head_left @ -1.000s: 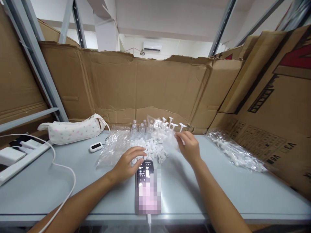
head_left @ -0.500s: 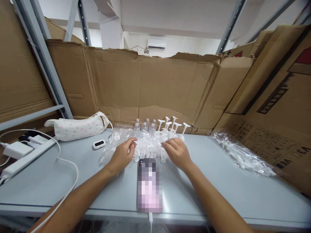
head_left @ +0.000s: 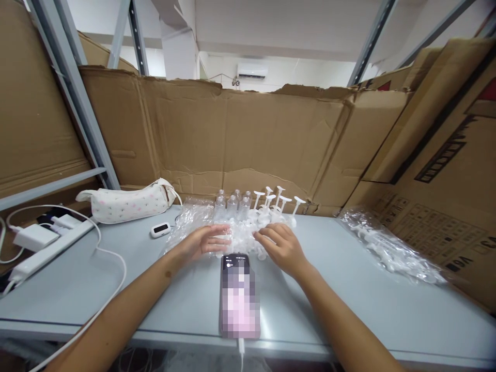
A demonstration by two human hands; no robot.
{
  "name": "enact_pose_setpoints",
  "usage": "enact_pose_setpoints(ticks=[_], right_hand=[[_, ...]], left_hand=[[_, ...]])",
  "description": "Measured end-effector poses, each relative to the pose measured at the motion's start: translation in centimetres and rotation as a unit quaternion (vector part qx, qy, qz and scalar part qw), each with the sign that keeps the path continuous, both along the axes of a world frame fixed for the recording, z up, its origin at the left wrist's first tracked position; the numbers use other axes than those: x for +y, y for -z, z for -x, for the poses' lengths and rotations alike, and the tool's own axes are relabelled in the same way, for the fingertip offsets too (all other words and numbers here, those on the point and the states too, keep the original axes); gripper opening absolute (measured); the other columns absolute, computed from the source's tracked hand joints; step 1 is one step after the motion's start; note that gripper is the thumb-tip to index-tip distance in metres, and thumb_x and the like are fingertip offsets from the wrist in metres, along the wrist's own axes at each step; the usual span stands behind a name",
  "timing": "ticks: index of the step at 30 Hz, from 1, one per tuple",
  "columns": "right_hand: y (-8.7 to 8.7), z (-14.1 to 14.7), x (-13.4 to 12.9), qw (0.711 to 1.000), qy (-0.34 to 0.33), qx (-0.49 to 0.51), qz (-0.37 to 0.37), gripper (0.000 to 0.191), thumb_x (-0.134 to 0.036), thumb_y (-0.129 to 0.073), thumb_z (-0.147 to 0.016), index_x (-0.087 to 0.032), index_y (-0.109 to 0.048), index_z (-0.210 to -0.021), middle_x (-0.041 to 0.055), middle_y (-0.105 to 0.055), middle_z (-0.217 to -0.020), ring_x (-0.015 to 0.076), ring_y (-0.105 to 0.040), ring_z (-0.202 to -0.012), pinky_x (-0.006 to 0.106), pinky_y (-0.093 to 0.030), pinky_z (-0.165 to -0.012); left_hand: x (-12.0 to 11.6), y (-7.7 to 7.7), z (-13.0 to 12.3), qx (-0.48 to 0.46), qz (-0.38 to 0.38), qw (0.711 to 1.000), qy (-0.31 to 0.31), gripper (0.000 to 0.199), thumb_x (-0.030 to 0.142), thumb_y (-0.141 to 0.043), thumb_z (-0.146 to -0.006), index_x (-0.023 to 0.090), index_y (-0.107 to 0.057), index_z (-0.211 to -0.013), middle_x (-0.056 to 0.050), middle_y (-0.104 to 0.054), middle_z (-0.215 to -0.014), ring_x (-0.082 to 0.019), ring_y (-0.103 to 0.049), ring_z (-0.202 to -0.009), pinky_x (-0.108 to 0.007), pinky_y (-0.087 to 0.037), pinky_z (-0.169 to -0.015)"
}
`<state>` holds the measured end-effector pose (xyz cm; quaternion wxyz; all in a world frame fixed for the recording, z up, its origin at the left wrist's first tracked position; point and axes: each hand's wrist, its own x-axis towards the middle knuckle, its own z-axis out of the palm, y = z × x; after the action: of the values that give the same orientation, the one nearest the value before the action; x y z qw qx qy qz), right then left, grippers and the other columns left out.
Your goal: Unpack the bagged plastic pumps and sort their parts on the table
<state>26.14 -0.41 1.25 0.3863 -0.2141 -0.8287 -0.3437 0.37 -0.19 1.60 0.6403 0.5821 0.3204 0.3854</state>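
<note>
Brown cardboard point(head_left: 248, 134) walls off the far side of a grey tabletop point(head_left: 372, 289), whose straight front edge point(head_left: 174, 336) runs along six o'clock. Taking the heap of small white parts point(head_left: 242, 243) as the clock's centre, clear bottles point(head_left: 231, 206) stand close by at between eleven and twelve, and white T-shaped pieces point(head_left: 285, 199) rise at one, so the way toward the cardboard is tight. At nine, the left hand point(head_left: 211, 238) has its fingers parted, tips over the heap's near side. At three, the right hand point(head_left: 281, 245) bends its fingers close together by the heap's edge; whether they pinch any film cannot be told. Due six, a phone point(head_left: 240, 305) fills the strip between the hands, its lower end by the front edge. A crinkled clear bag point(head_left: 189, 217) crowds ten o'clock, a small white device point(head_left: 160, 229) just beyond it. The widest stretch of grey lies from three to five, between the right forearm and a bag of white pieces point(head_left: 387, 245) against the right-hand box point(head_left: 445, 232).
</note>
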Motion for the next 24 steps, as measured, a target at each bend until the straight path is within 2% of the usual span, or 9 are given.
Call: enact_pose_setpoints(ticks=[4, 8, 13, 18, 21, 24], right_hand=[[-0.2, 0.3, -0.5, 1.0, -0.015, -0.018, -0.002, 0.02, -0.005, -0.054, -0.085, -0.019, -0.063, -0.096, 0.0048, -0.066, -0.08, 0.0173, -0.057, -0.081, 0.033, -0.043, -0.072], [-0.3, 0.5, -0.9, 0.999, -0.027, -0.033, -0.019, 0.02, -0.004, -0.056, -0.084, -0.018, -0.063, -0.096, 0.0047, -0.066, -0.08, 0.0171, -0.058, -0.081, 0.033, -0.044, -0.073], [-0.5, 0.6, -0.9, 0.999, 0.013, -0.017, -0.032, 0.021, -0.006, -0.057, -0.084, -0.019, -0.062, -0.099, 0.0046, -0.068, -0.082, 0.019, -0.058, -0.082, 0.035, -0.044, -0.074], [-0.3, 0.3, -0.4, 0.999, 0.048, 0.003, 0.016, 0.022, -0.015, -0.059, -0.085, -0.018, -0.06, -0.107, 0.0061, -0.069, -0.089, 0.0222, -0.059, -0.086, 0.037, -0.045, -0.077], [-0.1, 0.0, 0.0, 0.997, 0.065, 0.023, 0.039, 0.028, -0.018, -0.058, -0.086, -0.02, -0.058, -0.114, 0.0075, -0.069, -0.099, 0.0242, -0.058, -0.096, 0.039, -0.045, -0.084], [0.1, -0.5, 0.3, 0.992, 0.102, 0.062, 0.039, 0.04, -0.027, -0.06, -0.085, -0.02, -0.053, -0.124, 0.0113, -0.063, -0.117, 0.0285, -0.053, -0.112, 0.046, -0.04, -0.096]], left_hand=[[-0.5, 0.0, 0.1, 0.061, 0.013, 0.997, 0.052, 0.047, 0.05, -0.044, -0.089, 0.021, -0.055, -0.125, -0.012, -0.047, -0.138, -0.024, -0.061, -0.106, -0.04, -0.048, -0.093], [-0.7, 0.1, -0.1, 0.105, -0.028, 0.993, 0.047, 0.044, 0.048, -0.049, -0.088, 0.026, -0.055, -0.126, -0.008, -0.046, -0.14, -0.021, -0.061, -0.103, -0.04, -0.048, -0.094], [-0.7, 0.2, -0.5, 0.061, -0.057, 0.996, 0.012, 0.037, 0.044, -0.047, -0.09, 0.028, -0.059, -0.121, -0.006, -0.041, -0.143, -0.021, -0.062, -0.1, -0.041, -0.049, -0.091], [-0.8, 0.1, -0.7, 0.035, -0.086, 0.996, -0.011, 0.035, 0.043, -0.045, -0.091, 0.03, -0.059, -0.12, -0.003, -0.032, -0.149, -0.023, -0.058, -0.109, -0.039, -0.05, -0.09], [-0.5, 0.3, -0.5, 0.012, -0.085, 0.996, -0.029, 0.035, 0.044, -0.044, -0.091, 0.028, -0.059, -0.118, -0.004, -0.032, -0.149, -0.025, -0.057, -0.11, -0.04, -0.05, -0.089], [0.0, 0.6, -0.2, -0.035, -0.086, 0.994, -0.06, 0.035, 0.043, -0.044, -0.091, 0.027, -0.056, -0.12, -0.005, -0.032, -0.149, -0.026, -0.057, -0.111, -0.042, -0.051, -0.089]])
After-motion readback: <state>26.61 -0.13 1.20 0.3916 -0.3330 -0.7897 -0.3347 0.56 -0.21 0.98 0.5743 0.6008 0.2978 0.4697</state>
